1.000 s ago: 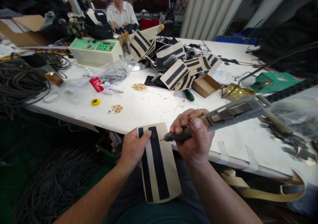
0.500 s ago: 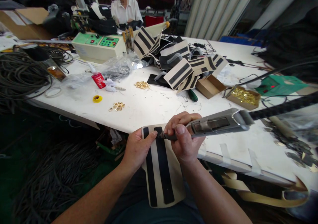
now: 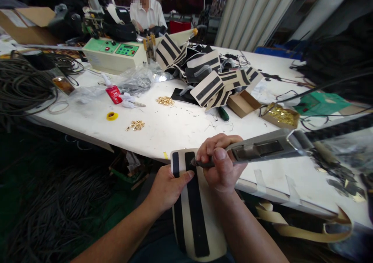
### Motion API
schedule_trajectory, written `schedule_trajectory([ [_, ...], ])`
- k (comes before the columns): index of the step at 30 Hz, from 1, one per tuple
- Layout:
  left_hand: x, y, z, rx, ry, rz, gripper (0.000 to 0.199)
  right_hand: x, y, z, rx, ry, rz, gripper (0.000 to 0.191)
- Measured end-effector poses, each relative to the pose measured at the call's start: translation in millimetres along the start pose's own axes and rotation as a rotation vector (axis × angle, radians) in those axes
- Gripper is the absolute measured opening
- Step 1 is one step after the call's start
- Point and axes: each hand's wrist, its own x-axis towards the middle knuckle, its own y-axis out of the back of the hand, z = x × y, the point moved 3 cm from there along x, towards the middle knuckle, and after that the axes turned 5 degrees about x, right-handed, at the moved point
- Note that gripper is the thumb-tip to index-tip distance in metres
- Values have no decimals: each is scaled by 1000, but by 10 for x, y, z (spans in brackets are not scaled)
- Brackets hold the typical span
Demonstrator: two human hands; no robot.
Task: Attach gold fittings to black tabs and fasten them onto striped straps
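- The panel (image 3: 189,220) is in front of the surface's (image 3: 154,134) near edge, over the lap; whether it touches that edge I cannot tell.
- The left hand (image 3: 167,187) pinches the panel by its left side, thumb over the black strips, fingers hidden beneath.
- The right hand (image 3: 223,163) is wrapped around the driver (image 3: 256,148), its tip at the upper end of the inner strip; the exact contact is too small to tell.
- To work well here, the tip probably wants to meet the strip squarely, with the panel firmly backed from below and light, even pressure.
- The left thumb lies just beside the tip, so a slip could nick it; a little more room seems wise.
- The driver's cable (image 3: 346,127) crosses toward the surface's right side and could drag.
- Near the front edge, left of the hands, lie gold hooks (image 3: 136,125) and a yellow roll (image 3: 112,116).
- Further in come a gold pile (image 3: 165,100), a red bottle (image 3: 113,93) and a green handle (image 3: 223,113).
- Toward the right edge stands a tray (image 3: 294,123) of gold pieces.
- A heap of panels (image 3: 206,88) fills the middle, toward the far edge.
- Beyond the far edge sits a co-worker (image 3: 148,14).
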Motion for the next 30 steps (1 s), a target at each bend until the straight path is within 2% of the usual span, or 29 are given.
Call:
schedule_trajectory([
  [4,-2,19,48,58,-15,-45,30,10,29,-33,-23,16,-21,24],
  [7,-3,38,105,152,-25,-21,30,8,6,-52,-23,7,-21,23],
  [14,19,78,149,316,-69,57,36,-113,-98,-2,-233,14,-46,28],
  [17,24,92,107,284,-71,57,34,-131,-111,33,-225,-11,-55,29],
  [22,14,55,9,-18,50,-48,29,-19,-39,18,-147,-56,13,29],
  [24,15,34,9,-72,78,-81,30,32,-6,-14,-148,-50,31,30],
  [30,56,70,114,151,-56,-41,26,-15,-38,-64,-237,-33,-60,30],
])
